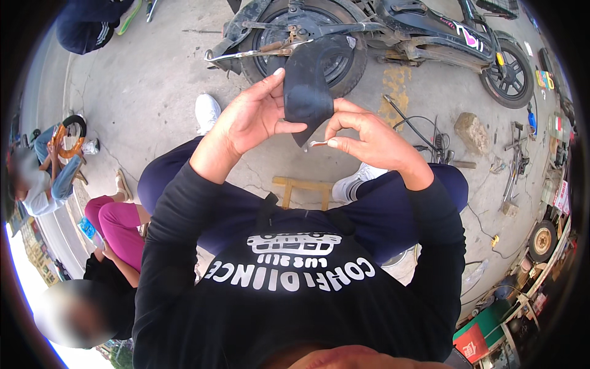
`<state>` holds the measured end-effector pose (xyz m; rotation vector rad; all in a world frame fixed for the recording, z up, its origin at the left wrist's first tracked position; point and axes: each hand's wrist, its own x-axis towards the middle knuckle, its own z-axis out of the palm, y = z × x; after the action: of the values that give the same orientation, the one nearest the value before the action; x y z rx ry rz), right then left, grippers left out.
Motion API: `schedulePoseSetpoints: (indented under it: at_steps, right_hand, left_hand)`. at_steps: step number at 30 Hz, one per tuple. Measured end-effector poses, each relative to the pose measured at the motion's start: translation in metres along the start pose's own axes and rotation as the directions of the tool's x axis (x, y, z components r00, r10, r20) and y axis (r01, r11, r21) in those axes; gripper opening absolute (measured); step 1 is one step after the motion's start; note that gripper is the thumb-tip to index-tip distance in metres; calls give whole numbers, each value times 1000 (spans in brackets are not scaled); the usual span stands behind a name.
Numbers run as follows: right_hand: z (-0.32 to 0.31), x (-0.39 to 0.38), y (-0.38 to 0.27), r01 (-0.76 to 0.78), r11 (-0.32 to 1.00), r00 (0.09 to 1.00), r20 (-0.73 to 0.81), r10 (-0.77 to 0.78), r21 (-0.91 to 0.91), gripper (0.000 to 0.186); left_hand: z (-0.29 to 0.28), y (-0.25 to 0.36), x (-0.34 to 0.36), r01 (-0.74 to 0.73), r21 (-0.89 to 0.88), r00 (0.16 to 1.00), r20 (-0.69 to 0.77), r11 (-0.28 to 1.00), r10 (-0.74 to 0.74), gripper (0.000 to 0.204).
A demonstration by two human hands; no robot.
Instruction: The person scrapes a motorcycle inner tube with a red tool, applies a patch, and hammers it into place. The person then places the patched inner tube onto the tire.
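While the black rubber tube (307,80) is positioned before the rear wheel (298,21), a small strip (318,143) is pinched between thumb and finger of the right hand (378,140); at the tube's left edge, the left hand (249,120) is placed half open, and whether rubber is gripped there cannot be told.

A flattened, curved black tube (305,89) is held beside a small strip (318,144).

Place: I'm at what looks like an open-air repair spot.
Ground: cracked concrete (166,67), in daylight.
Two-wheeler (399,24): right in front of me, its rear wheel exposed.
Tools (522,166): lying about on my right.
Loose wheel (542,240): farther right, near clutter.
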<state>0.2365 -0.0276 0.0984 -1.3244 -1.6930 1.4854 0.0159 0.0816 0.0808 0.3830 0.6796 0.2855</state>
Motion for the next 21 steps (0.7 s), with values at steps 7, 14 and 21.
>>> schedulePoseSetpoints:
  at_steps: [7,14,21]
  right_hand:
    - [5,0,6,-66,973,998,8,66,221,7]
    - [8,4,8,-116,918,992,-8,129,378,7]
    - [6,13,16,-30,925,1000,5,30,379,7]
  left_hand:
    - [-8,-5,0,-11,114,1000,-22,993,14,34]
    - [-2,-1,-1,-57,164,987,-138,985,80,24]
    - [-2,-4,-1,-54,128,982,-174,990,76,17]
